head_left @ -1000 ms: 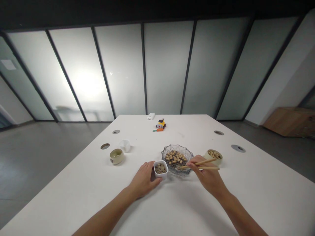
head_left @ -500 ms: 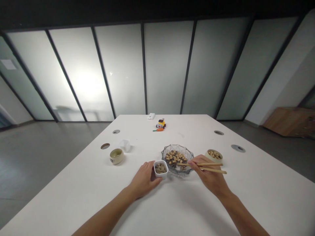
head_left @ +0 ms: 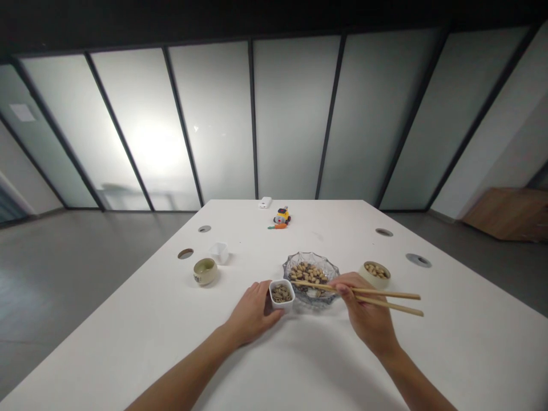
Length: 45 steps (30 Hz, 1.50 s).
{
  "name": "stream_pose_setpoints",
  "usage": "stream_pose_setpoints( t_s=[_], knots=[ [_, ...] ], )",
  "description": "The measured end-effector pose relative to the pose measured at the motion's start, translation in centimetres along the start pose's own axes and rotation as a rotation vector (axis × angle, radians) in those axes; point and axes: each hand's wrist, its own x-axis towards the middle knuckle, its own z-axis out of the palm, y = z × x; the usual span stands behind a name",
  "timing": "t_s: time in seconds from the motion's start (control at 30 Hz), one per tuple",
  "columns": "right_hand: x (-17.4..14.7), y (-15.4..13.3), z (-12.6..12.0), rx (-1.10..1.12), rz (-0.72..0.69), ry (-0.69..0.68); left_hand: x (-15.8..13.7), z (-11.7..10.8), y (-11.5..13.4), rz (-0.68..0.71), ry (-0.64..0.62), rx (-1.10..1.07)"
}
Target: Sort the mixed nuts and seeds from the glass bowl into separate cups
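Frosted glass panels [head_left: 295, 120] in dark frames rise behind our white table [head_left: 317, 365], with a grey floor [head_left: 38, 257] on both sides and brown boards [head_left: 509, 214] low at the right. We see a pale sheet [head_left: 22, 112] on the far-left panel, but cannot read it. On the green-cream bowl [head_left: 208, 279] at our left are dark characters, too small for us to make out; a translucent container [head_left: 219, 251] stands just behind it. Far down the table we have a yellow toy car [head_left: 282, 216], an orange toy carrot [head_left: 279, 226] and a white device [head_left: 265, 202].

Our left hand [head_left: 252, 314] curves about a square white cup [head_left: 289, 306] of striped seeds [head_left: 281, 294], thumb spread from fingers along its near and left sides. The cup stands upright, mouth up, just left of the glass bowl [head_left: 315, 301], which holds pale nuts [head_left: 312, 273] among darker seeds. Our right hand [head_left: 370, 319] pinches two chopsticks [head_left: 398, 294] between thumb and fingers. They lie nearly level, long axis crosswise, tips pointing left over the glass bowl; the upper tip ends just beside the cup's rim, and we cannot tell whether it grips anything. Behind that hand sits a cream bowl [head_left: 381, 283] of nuts.
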Motion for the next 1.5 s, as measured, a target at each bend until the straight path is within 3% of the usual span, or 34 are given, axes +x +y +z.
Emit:
stream_pose_setpoints(
  t_s=[0.2,0.3,0.47,0.73,0.83,1.03,1.1,1.27,1.5],
  knots=[
    [0.8,1.7,-1.6,-0.210,-0.029,0.034,0.0,0.1,-0.1,0.002,0.001,0.008],
    [1.0,2.3,-1.9,-0.290,-0.006,-0.039,0.0,0.1,-0.2,0.001,-0.004,0.007],
    [0.7,2.5,-1.4,-0.273,0.043,-0.171,0.1,0.0,0.0,-0.006,-0.013,0.017],
    [0.7,2.4,-1.4,-0.249,0.044,-0.171,0.1,0.1,-0.1,-0.009,-0.011,0.040],
    [0.8,2.5,-1.6,-0.247,0.029,-0.137,0.1,0.2,-0.3,0.004,-0.004,0.036],
    [0.8,2.2,-1.9,-0.191,-0.029,0.126,0.2,0.4,-0.4,0.001,-0.001,0.049],
    [0.7,1.7,-1.5,-0.117,-0.029,0.155,0.2,0.4,-0.3,0.002,-0.006,0.049],
    [0.2,0.7,-0.7,-0.020,-0.038,0.023,0.1,0.2,0.0,-0.015,-0.015,0.043],
    [0.9,1.8,-2.4,-0.254,-0.042,-0.039,0.0,0.2,0.0,-0.005,-0.015,0.040]
  ],
)
